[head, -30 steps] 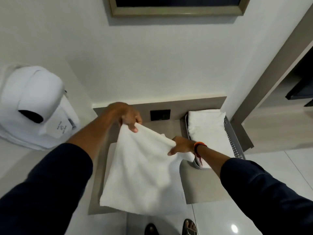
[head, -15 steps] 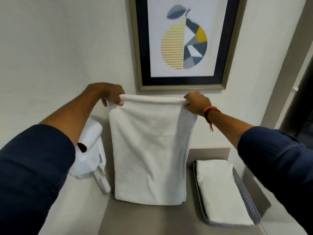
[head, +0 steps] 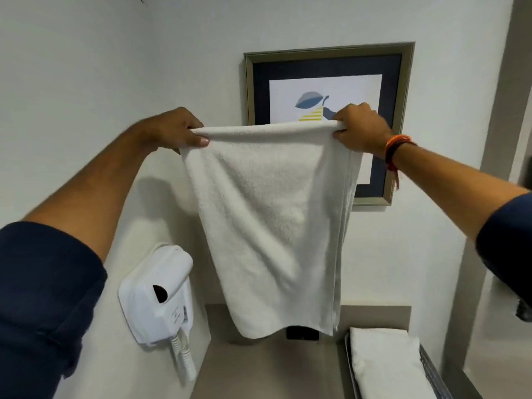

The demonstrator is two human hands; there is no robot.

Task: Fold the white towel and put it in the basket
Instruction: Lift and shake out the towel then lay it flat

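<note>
A white towel (head: 270,226) hangs in the air in front of the wall, doubled over, with its layered edges showing down the right side. My left hand (head: 175,131) pinches its top left corner and my right hand (head: 359,128) pinches its top right corner. The towel's lower edge hangs just above the grey shelf (head: 259,370). At the bottom right a grey mesh basket (head: 431,372) stands on the shelf, and a folded white towel (head: 385,364) lies inside it.
A white wall-mounted hair dryer (head: 158,295) with a coiled cord hangs on the left wall beside the shelf. A framed picture (head: 400,125) hangs on the back wall behind the towel. A dark socket (head: 302,334) sits low on the wall.
Both hands lifted the towel off the shelf and raised it high before the picture. It hung lower half a second ago. My view tilted upward.
</note>
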